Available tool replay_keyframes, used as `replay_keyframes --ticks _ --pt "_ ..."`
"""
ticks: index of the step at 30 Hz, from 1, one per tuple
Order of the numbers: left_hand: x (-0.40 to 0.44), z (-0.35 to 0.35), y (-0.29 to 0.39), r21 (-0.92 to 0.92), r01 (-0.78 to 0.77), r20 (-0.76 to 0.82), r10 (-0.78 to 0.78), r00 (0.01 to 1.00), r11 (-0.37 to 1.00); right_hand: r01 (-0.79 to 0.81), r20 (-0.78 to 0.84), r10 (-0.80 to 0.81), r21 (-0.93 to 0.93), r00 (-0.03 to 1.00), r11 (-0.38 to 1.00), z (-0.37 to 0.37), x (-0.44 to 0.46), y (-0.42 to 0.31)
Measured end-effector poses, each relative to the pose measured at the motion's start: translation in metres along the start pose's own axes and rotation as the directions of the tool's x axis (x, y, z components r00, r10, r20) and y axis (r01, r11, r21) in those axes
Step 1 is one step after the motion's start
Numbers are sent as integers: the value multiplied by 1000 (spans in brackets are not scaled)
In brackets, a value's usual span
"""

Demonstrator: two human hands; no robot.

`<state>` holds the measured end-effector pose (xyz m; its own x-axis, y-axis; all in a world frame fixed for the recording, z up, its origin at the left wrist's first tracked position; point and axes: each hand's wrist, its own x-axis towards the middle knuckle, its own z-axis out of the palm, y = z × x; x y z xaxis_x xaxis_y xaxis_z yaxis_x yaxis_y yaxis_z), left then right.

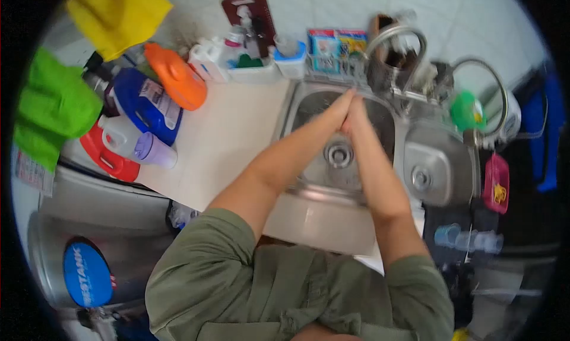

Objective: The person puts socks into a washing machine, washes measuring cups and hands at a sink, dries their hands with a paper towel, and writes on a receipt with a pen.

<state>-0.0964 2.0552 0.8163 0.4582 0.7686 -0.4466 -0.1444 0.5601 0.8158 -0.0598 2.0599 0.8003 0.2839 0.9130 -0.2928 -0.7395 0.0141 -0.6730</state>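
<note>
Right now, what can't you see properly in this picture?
Between the hands: in the head view, the left hand and right hand are together, hiding their facing sides; blur hides finger details too.
Small print on the blue bottle: too small and blurry in the head view.
Yellow cloth: the head view's top edge cuts it off.
Yellow thing in the pink basket: too small in the head view.

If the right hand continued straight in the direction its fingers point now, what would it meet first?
Probably the back rim of the sink, just beyond the fingertips of the right hand. Depth is unclear: if the hand is above the rim, the wire rack behind would likely come first.
</note>
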Motion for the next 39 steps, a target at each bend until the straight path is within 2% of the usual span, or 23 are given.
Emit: replay_keyframes --ticks 3,5,7,8,9,12,13,16,18,19,20,21,22,23,25,29,32,34,35,36,37,38,39 --pt "13 -7 5 40 28 129 -33 991 999 -18 -6 18 32 1000 999 -1 4 -9" --pt "41 -34 13 53 -65 154 56 986 996 -4 -18 5 36 1000 999 3 2 -2" --pt "-7 14 15 60 -33 48 30 998 998 -27 -8 27 48 1000 998 0 8 -16" --pt "-23 25 14 242 -38 6 37 999 970 -31 -6 32 55 999 998 3 10 -18" --pt "-13 14 16 244 -36 14 33 999 969 -29 -13 30 60 999 998 6 10 -15" --pt "11 -2 25 73 -26 -33 29 999 997 -11 -46 13 54 999 998 7 7 -10" --pt "-3 11 22 0 55 72 -55 996 998 -18 -40 21 57 999 998 4 11 -20" --pt "10 6 15 38 -40 86 37 996 998 20 -62 -19 29 998 999 7 8 -17" --pt "40 -21 22 -182 -121 -95 105 990 976 139 -102 -165 -222 981 965 7 -1 -2" --pt "40 -23 19 -181 -109 -101 91 991 977 265 -39 -356 -594 934 760 6 -6 -7" --pt "42 -23 20 -218 -138 101 163 981 966 355 104 -537 -851 837 388 3 -8 -20" --pt "43 -19 23 -265 -163 299 242 923 950 405 522 -689 -846 502 -346 2 -14 -44" --pt "31 -5 24 -239 -185 205 236 950 953 417 683 -684 -716 255 -559 1 -15 -65" --pt "33 -5 26 -247 -184 204 236 950 952 320 733 -634 -679 246 -661 -2 -14 -77" --pt "33 -4 30 -226 51 12 -49 999 973 244 676 -491 -691 549 -680 -20 2 -90" --pt "31 3 35 -243 92 -9 -98 995 966 341 812 -331 -521 481 -782 -57 27 -89" --pt "37 -3 34 -250 85 -45 -99 994 965 358 727 -439 -659 528 -661 -52 8 -79" --pt "78 -24 19 -299 36 -22 -44 999 954 346 617 -618 -786 488 -512 -27 -16 -68" --pt "91 -30 14 -351 -7 0 8 1000 936 497 612 -687 -769 391 -402 -21 -18 -46" --pt "91 -30 16 -354 -11 0 12 1000 935 485 429 -729 -861 534 -151 -11 -1 -1" --pt "87 -29 18 -311 -4 36 16 999 950 522 268 -588 -792 763 316 -3 1 5" --pt "79 -31 16 -269 6 69 13 998 963 359 82 -391 -599 917 716 4 4 11" --pt "69 -31 13 -228 17 99 6 995 973 -17 153 32 -103 988 995 8 -7 -15"
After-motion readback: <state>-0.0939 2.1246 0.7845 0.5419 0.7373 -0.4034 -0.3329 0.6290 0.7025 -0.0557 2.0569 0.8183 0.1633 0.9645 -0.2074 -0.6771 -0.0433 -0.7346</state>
